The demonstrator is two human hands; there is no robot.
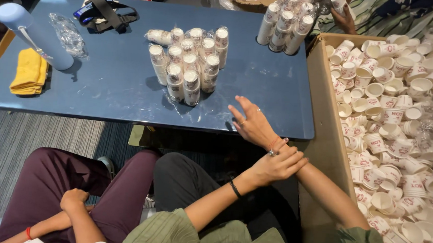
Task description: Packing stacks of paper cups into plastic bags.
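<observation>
From my end the head view comes through bright and evenly lit, with soft light from overhead. The blue table (119, 80) shows pale sheen patches near its far right side, and the plastic wrap around the cup stacks (187, 64) throws small glints. Shadows are short and soft, falling just beside the stacks and the light blue bottle (34, 35). Focus holds sharp at centre. Straight edges bow outward toward the frame corners, and the loose cups in the cardboard box (325, 143) smear slightly at the right edge.
</observation>
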